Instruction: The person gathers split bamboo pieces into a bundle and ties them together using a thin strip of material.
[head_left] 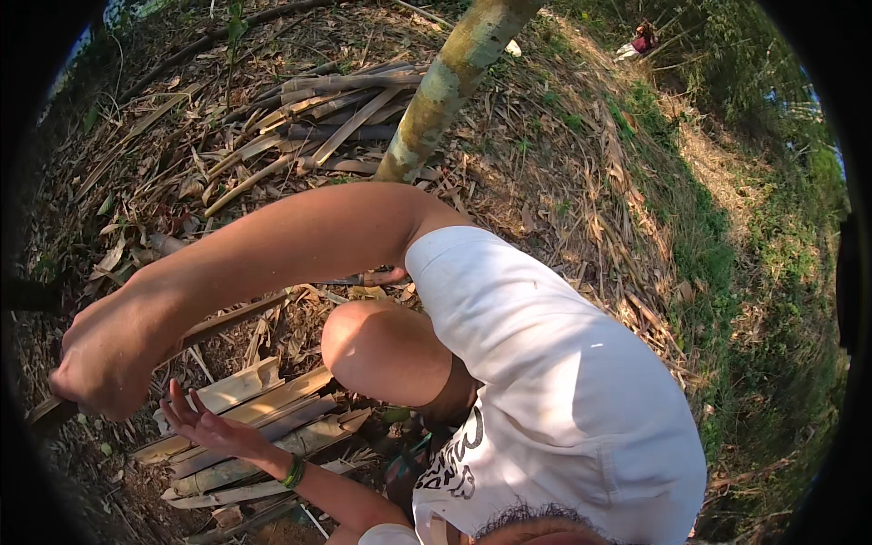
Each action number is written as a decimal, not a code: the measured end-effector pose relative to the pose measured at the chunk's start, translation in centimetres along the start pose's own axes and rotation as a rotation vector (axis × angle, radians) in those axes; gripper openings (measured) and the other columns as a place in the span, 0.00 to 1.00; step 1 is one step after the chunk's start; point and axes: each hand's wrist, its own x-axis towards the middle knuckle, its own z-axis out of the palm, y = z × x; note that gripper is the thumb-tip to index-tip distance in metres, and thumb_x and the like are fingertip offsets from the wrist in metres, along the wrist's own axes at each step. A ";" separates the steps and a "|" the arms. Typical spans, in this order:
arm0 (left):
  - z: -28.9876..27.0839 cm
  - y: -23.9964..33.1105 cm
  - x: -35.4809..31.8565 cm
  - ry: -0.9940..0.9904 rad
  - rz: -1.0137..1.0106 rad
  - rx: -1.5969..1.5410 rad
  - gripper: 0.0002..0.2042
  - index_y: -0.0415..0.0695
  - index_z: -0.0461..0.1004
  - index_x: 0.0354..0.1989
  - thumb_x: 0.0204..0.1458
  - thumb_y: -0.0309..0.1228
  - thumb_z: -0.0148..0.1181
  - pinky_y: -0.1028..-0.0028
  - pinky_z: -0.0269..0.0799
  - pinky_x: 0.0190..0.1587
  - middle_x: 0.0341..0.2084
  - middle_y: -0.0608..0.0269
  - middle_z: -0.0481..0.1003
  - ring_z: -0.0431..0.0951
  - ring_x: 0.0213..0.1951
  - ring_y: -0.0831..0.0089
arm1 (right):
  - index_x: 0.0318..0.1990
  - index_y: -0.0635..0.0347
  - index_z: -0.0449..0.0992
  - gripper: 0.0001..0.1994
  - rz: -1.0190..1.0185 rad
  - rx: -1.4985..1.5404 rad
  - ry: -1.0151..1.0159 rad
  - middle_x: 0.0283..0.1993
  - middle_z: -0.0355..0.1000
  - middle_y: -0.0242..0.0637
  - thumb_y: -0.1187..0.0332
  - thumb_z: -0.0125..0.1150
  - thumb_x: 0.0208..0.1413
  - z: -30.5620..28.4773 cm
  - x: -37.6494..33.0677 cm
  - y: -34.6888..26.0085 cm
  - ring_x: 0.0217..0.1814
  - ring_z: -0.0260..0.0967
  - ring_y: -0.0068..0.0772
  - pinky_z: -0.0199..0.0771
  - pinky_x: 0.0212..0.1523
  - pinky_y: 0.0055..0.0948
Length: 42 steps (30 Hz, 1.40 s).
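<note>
My right arm stretches across the upper left, and my right hand [109, 359] is closed in a fist around a long brown bamboo strip [238, 318], whose ends show on both sides of it. The fist hides the gripped part. Below it, my left hand [218, 431], with a green bracelet [294, 471] at the wrist, is turned palm up with its fingers apart. Nothing lies in that palm. Split bamboo pieces [304, 440] lie side by side on the ground beside the left hand. My bent knee [377, 350] is to the right of them.
A pile of split bamboo and sticks [350, 100] lies beyond my right arm. A slanted tree trunk [445, 95] rises next to it. Dry leaves [509, 182] cover the ground, with green growth [708, 232] on the right. Another person [643, 38] is far off.
</note>
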 end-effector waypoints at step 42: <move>-11.3 -9.8 -6.1 0.611 -0.891 0.426 0.35 0.20 0.57 0.61 0.61 0.43 0.61 0.63 0.71 0.33 0.36 0.47 0.74 0.73 0.29 0.65 | 0.41 0.62 0.82 0.13 0.496 -0.439 -0.473 0.39 0.80 0.47 0.64 0.60 0.52 17.7 -18.5 23.4 0.46 0.78 0.51 0.79 0.45 0.46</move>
